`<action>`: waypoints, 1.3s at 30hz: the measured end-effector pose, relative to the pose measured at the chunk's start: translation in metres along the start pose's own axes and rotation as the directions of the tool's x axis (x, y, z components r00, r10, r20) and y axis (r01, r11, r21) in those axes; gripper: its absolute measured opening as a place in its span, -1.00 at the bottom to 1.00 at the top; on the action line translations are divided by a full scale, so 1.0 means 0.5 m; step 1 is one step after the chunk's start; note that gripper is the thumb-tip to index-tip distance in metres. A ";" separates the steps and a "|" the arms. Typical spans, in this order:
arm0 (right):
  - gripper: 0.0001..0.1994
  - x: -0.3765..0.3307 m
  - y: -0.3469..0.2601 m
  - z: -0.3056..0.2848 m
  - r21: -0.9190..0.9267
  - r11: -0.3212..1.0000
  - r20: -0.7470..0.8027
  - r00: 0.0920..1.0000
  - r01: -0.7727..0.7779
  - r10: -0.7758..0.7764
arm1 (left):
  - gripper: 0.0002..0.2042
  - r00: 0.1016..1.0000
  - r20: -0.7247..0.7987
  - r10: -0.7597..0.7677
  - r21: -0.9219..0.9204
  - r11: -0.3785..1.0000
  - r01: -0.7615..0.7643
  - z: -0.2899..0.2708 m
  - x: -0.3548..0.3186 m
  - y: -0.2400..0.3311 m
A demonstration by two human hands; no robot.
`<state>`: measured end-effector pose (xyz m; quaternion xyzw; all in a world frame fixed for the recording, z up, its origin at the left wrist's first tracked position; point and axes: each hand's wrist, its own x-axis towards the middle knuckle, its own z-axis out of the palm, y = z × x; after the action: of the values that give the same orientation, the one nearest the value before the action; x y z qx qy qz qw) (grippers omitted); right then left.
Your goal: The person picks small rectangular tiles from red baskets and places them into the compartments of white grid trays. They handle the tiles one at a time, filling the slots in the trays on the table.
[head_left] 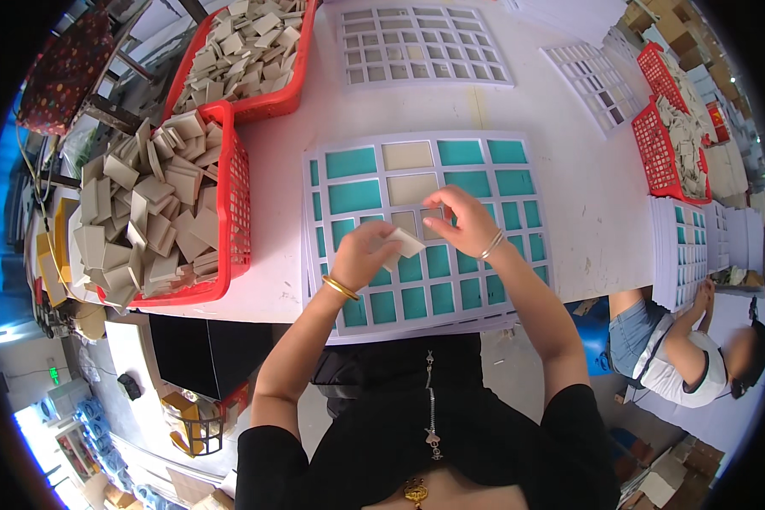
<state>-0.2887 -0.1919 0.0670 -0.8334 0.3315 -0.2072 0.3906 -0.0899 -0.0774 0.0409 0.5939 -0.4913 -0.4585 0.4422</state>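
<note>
A white grid frame (309, 255) lies on the table, its cells backed in teal. Cream cardboard pieces fill two large cells near its top middle, such as this cardboard piece (412, 189), and small cells below them. My left hand (364, 257) is closed over the frame's middle, pinching a few small cream cardboard pieces (407, 242) between thumb and fingers. Beside it, my right hand (462, 223) has its curved forefinger and thumb apart, with the tips at a small cream-filled cell. I see no piece gripped there. More white sheets or frames are stacked underneath.
Red baskets (234, 204) heaped with cream cardboard pieces (149, 212) stand at the left. Another grid frame (421, 47) lies at the back, one more (593, 85) at the back right. Red baskets (659, 153) sit far right. A person (680, 344) works beyond the right edge.
</note>
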 end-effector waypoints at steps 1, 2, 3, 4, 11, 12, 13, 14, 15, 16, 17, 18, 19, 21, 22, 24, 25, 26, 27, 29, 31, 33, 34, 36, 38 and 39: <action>-0.70 -0.003 -0.030 -0.006 0.092 0.995 0.103 0.994 -0.028 0.018 | -0.80 0.998 0.010 0.058 0.029 0.998 -0.058 0.010 0.001 -0.003; -0.69 -0.004 -0.063 -0.013 0.181 0.981 0.207 0.978 -0.065 0.026 | -0.79 0.993 0.022 0.115 0.057 0.992 -0.116 0.016 0.001 -0.005; -0.68 -0.008 -0.080 -0.019 0.259 0.959 0.302 0.953 -0.111 0.028 | -0.78 0.984 0.041 0.175 0.085 0.980 -0.178 0.020 0.006 -0.003; -0.67 -0.013 -0.073 -0.012 0.201 0.979 0.277 0.961 -0.044 -0.014 | -0.76 0.971 0.061 0.233 0.112 0.965 -0.239 0.023 0.010 0.002; -0.74 -0.069 0.010 -0.024 0.398 0.909 -0.028 0.989 -0.124 0.147 | -0.77 0.981 -0.133 0.142 0.146 0.982 -0.122 0.029 -0.012 0.003; -0.76 -0.079 0.019 -0.021 0.376 0.916 -0.031 0.986 -0.143 0.166 | -0.78 0.992 -0.080 0.100 0.204 0.976 -0.082 0.028 -0.015 0.015; -0.77 -0.090 0.025 -0.018 0.327 0.930 -0.010 0.984 -0.166 0.179 | -0.78 0.998 -0.029 0.055 0.263 0.964 -0.046 0.026 -0.018 0.034; -0.78 -0.101 0.029 -0.016 0.277 0.942 0.011 0.981 -0.188 0.192 | -0.79 1.000 0.020 0.007 0.322 0.947 -0.013 0.025 -0.019 0.045; -0.79 -0.107 0.029 -0.013 0.227 0.952 0.033 0.978 -0.206 0.204 | -0.80 0.999 0.028 0.032 0.347 0.937 -0.039 0.028 -0.020 0.043; -0.80 -0.113 0.031 -0.005 0.284 0.936 0.016 0.977 -0.207 0.211 | -0.81 0.998 0.036 0.056 0.371 0.926 -0.066 0.034 -0.020 0.037; -0.81 -0.117 0.034 0.004 0.341 0.917 0.000 0.975 -0.207 0.220 | -0.82 0.996 0.046 0.081 0.394 0.914 -0.093 0.040 -0.020 0.032; -0.81 -0.119 0.036 0.009 0.397 0.895 -0.015 0.973 -0.205 0.230 | -0.83 0.996 0.058 0.075 0.363 0.927 -0.091 0.043 -0.020 0.028; -0.82 -0.120 0.035 0.008 0.378 0.903 -0.002 0.975 -0.205 0.223 | -0.84 0.995 0.070 0.069 0.332 0.939 -0.088 0.046 -0.020 0.024; -0.84 -0.122 0.032 0.004 0.337 0.919 0.024 0.978 -0.205 0.209 | -0.87 0.992 0.080 0.099 0.316 0.941 -0.119 0.051 -0.016 0.013; -0.84 -0.122 0.032 0.004 0.333 0.918 0.040 0.976 -0.216 0.215 | -0.88 0.988 0.079 0.134 0.332 0.931 -0.153 0.052 -0.011 0.007; -0.84 -0.122 0.032 0.004 0.323 0.916 0.074 0.972 -0.237 0.225 | -0.89 0.982 0.088 0.169 0.369 0.910 -0.189 0.054 -0.007 0.002; -0.84 -0.121 0.032 0.005 0.314 0.919 0.091 0.971 -0.240 0.222 | -0.90 0.981 0.098 0.168 0.391 0.900 -0.193 0.054 -0.006 0.002; -0.84 -0.120 0.033 0.006 0.304 0.921 0.109 0.970 -0.242 0.219 | -0.90 0.980 0.108 0.166 0.412 0.890 -0.196 0.054 -0.006 0.001; -0.84 -0.119 0.034 0.008 0.295 0.924 0.127 0.968 -0.245 0.216 | -0.90 0.975 0.093 0.203 0.427 0.876 -0.223 0.055 -0.006 -0.001; -0.84 -0.116 0.031 0.012 0.240 0.943 0.142 0.969 -0.230 0.200 | -0.90 0.959 0.063 0.276 0.458 0.846 -0.274 0.057 -0.010 -0.005; -0.83 -0.116 0.024 0.014 0.125 0.977 0.123 0.980 -0.174 0.159 | -0.90 0.983 0.055 0.174 0.631 0.758 -0.169 0.065 -0.020 0.025; -0.80 -0.115 0.009 0.017 -0.051 0.996 0.083 0.993 -0.074 0.078 | -0.88 0.978 0.086 0.190 0.749 0.635 -0.190 0.066 -0.031 0.027; -0.80 -0.113 0.004 0.019 -0.142 0.990 0.054 0.998 -0.012 0.020 | -0.86 0.958 0.134 0.253 0.784 0.564 -0.259 0.064 -0.037 0.011; -0.82 -0.111 -0.005 0.026 -0.323 0.941 0.013 0.994 0.103 -0.104 | -0.84 0.913 0.219 0.345 0.796 0.477 -0.372 0.059 -0.051 -0.011; -0.85 -0.124 0.008 0.039 -0.440 0.886 0.057 0.989 0.145 -0.134 | -0.82 0.866 0.284 0.411 0.759 0.456 -0.465 0.054 -0.063 -0.023; -0.87 -0.127 0.005 0.042 -0.496 0.852 0.080 0.986 0.166 -0.145 | -0.83 0.884 0.246 0.396 0.742 0.510 -0.435 0.051 -0.065 -0.014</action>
<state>-0.3210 -0.1372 0.0469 -0.9342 0.2974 -0.1283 0.1495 -0.1166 -0.0463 0.0331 0.5796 -0.7775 -0.0929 0.2255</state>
